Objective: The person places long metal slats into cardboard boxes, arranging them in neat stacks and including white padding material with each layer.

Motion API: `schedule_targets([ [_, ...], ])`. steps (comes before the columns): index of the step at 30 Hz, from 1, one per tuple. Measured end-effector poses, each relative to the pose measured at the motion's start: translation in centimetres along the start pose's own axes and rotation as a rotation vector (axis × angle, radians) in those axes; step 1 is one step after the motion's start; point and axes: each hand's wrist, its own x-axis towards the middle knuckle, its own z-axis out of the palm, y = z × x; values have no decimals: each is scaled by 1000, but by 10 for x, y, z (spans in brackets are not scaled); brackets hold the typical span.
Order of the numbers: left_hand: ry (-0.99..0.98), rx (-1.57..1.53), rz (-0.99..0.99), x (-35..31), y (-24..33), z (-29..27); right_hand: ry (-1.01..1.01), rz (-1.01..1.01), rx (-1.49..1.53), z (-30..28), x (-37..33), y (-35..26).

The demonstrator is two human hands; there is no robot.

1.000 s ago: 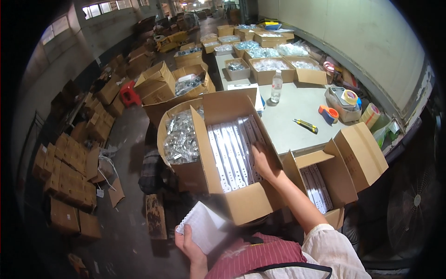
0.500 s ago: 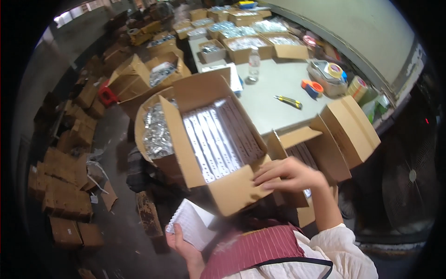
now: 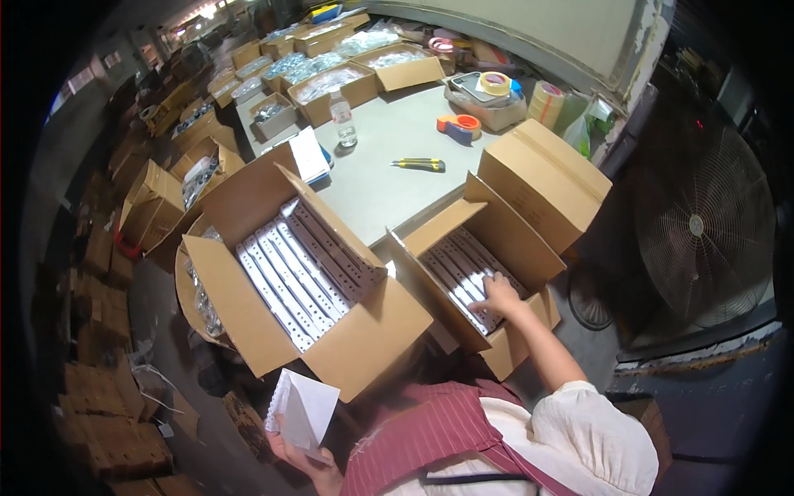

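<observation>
In my left hand (image 3: 313, 465), low in front of my apron, is a spiral notepad (image 3: 318, 398) with white pages, gripped along its lower side. My right hand (image 3: 501, 298) reaches into the right carton (image 3: 529, 217), fingers apart and touching the punched metal rails (image 3: 463, 263) packed in it. The left carton (image 3: 376, 326), its flaps up, holds more silver punched metal rails (image 3: 285, 269) standing in a close row. Nothing shows gripped in my right hand, though its fingertips are partly hidden among the rails.
On the pale table (image 3: 376, 198) are a yellow-black utility knife (image 3: 418, 164), an orange tape dispenser (image 3: 459, 126), a plastic bottle (image 3: 342, 122) and a clipboard (image 3: 306, 157). Open boxes of bagged parts (image 3: 331, 87) line its back. A caged fan (image 3: 696, 223) stands right; stacked cartons (image 3: 107, 413) lie left.
My right hand has gone from the left carton's front flap into the right carton. The view has swung right, and the notepad in my left hand has tilted.
</observation>
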Motion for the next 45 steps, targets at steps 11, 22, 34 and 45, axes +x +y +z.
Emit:
schedule_targets([
  [11,-113,-85,-18,-22,-19,16,60,-129,-11,-24,24,36],
  [22,-56,-132,-26,-9,14,30,160,-225,21,-24,21,35],
  [34,348,-819,-802,73,66,48,-26,-244,1336,-143,-172,-98],
  [45,280,-977,-857,66,47,31,-147,-691,1055,-72,-56,-296],
])
